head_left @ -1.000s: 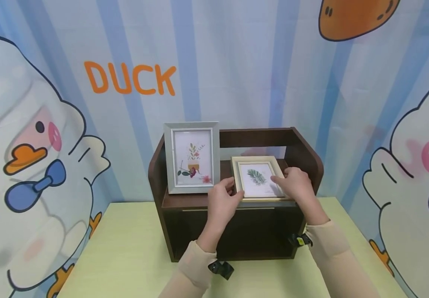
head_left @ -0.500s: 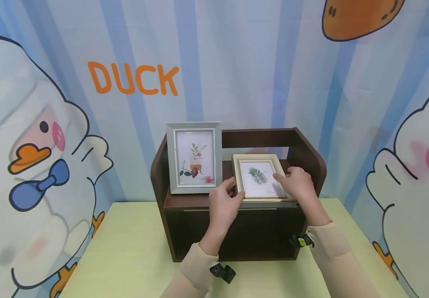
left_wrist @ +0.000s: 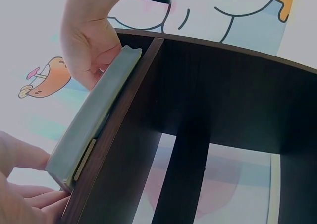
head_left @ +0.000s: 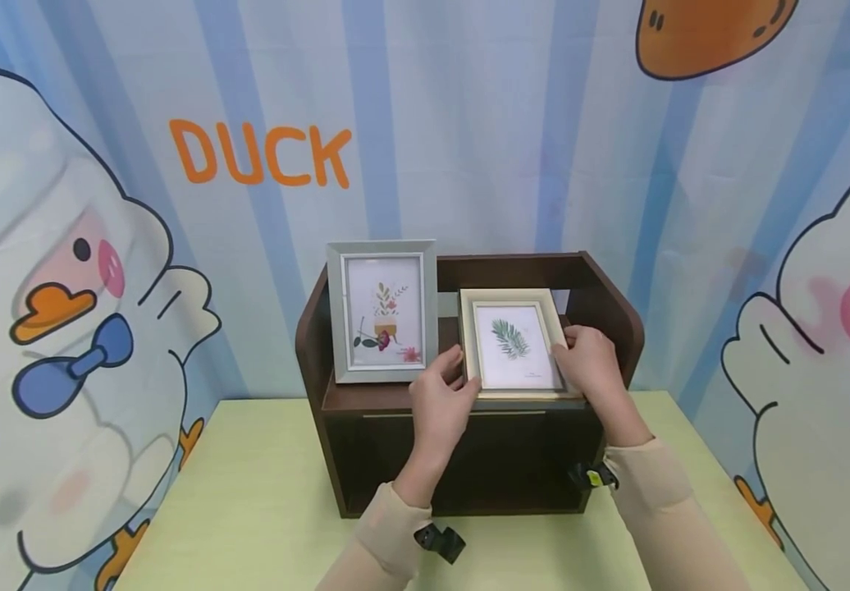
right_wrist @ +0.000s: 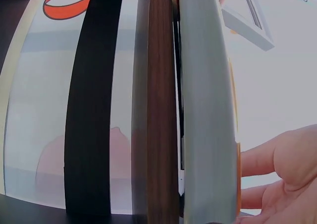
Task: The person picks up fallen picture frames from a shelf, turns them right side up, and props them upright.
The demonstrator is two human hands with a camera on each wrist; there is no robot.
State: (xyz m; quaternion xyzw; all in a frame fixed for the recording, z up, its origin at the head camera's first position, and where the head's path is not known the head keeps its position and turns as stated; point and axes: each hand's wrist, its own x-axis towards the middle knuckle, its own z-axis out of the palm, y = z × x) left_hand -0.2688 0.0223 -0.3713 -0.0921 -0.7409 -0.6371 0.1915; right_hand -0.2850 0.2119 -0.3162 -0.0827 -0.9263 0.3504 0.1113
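Note:
A cream picture frame (head_left: 509, 345) with a green leaf print leans back on the upper shelf, right of centre, its far edge raised. My left hand (head_left: 441, 402) holds its lower left corner, thumb at the front edge and fingers along the side. At its right side my right hand (head_left: 591, 359) grips the edge between thumb and fingers. Both wrist views look from below at a pale grey-green lower edge (left_wrist: 96, 117) close to the shelf front. To the left a larger pale grey frame (head_left: 383, 312) with a flower-pot print stands upright on the same shelf.
The dark brown two-tier shelf (head_left: 462, 261) has raised side panels and a back rail. It stands on a pale green tabletop (head_left: 262, 484). Behind hangs a blue striped curtain (head_left: 469, 123) with duck drawings.
The far edge of the cream picture frame has risen, so it stands steeper. My right thumb has shifted from over the print to the frame's right edge. The left hand stays at its corner.

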